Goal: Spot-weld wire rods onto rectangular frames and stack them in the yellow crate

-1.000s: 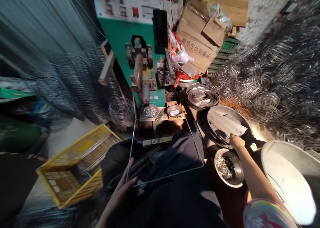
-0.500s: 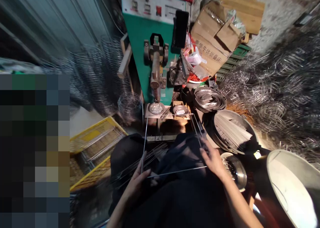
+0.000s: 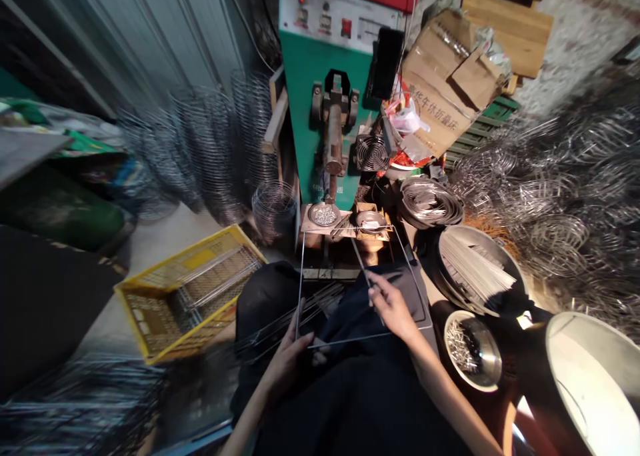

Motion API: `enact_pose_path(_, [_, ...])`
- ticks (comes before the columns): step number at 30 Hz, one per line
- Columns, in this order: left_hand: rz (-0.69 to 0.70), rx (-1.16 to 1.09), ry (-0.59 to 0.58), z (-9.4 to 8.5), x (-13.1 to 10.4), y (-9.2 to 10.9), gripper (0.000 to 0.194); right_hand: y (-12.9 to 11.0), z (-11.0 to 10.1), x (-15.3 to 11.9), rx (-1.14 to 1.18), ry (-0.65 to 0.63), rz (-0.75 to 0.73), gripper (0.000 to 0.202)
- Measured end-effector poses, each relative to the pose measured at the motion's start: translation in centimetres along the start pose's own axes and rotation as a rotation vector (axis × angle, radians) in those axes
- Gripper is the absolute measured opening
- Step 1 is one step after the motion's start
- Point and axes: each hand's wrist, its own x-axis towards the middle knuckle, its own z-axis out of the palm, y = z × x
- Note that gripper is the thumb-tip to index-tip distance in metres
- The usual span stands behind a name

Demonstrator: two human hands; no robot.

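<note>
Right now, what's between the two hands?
Between the left hand and right hand: the near side of the wire frame, over dark clothing, in the head view.

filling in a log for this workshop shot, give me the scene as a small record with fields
left hand: holds wire frame near its near left corner
right hand: holds thin rod
ahead: green machine
left side: yellow crate with wires inside
right side: pan of strips; bowl of small metal pieces
</note>
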Motion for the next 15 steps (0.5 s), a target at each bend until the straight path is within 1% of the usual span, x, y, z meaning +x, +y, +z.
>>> enact_pose_path(1, [0.004,0.004,-0.006,-0.09,0.05,-0.08,0.105,0.13,-0.3,0.01,-0.051,0.079,-0.012,0.054])
enact_pose_path(2, [0.005,0.009,-0.012,-0.17,0.1,-0.17,0.104,0.3,-0.61,0.01,-0.095,0.127,-0.015,0.053])
enact_pose_path(3, [0.004,0.016,-0.018,-0.25,0.16,-0.25,0.103,0.46,-0.85,-0.01,-0.114,0.127,-0.008,0.053])
enact_pose_path(4, [0.004,0.02,-0.022,-0.3,0.22,-0.33,0.103,0.61,-0.99,-0.06,-0.098,0.076,0.01,0.053])
enact_pose_path(6, [0.009,0.02,-0.028,-0.35,0.33,-0.45,0.102,0.8,-0.95,-0.21,0.015,-0.089,0.049,0.055])
enact_pose_path(7, [0.014,0.018,-0.032,-0.34,0.36,-0.48,0.102,0.86,-0.82,-0.28,0.075,-0.141,0.056,0.056])
enact_pose_path(8, [0.017,0.015,-0.036,-0.31,0.38,-0.49,0.102,0.9,-0.67,-0.32,0.108,-0.14,0.05,0.057])
enact_pose_path(9, [0.018,0.014,-0.039,-0.26,0.37,-0.49,0.102,0.93,-0.55,-0.32,0.102,-0.092,0.033,0.057])
enact_pose_path(11, [0.016,0.02,-0.042,-0.18,0.31,-0.47,0.101,0.93,-0.43,-0.23,0.012,0.053,-0.01,0.055])
enact_pose_path(12, [0.014,0.023,-0.04,-0.15,0.28,-0.46,0.101,0.91,-0.43,-0.18,-0.031,0.085,-0.02,0.054])
enact_pose_path(13, [0.012,0.024,-0.035,-0.15,0.25,-0.46,0.1,0.87,-0.44,-0.15,-0.045,0.066,-0.014,0.054])
enact_pose_path(15, [0.016,0.021,-0.021,-0.2,0.23,-0.5,0.1,0.8,-0.44,-0.15,0.023,-0.058,0.029,0.056])
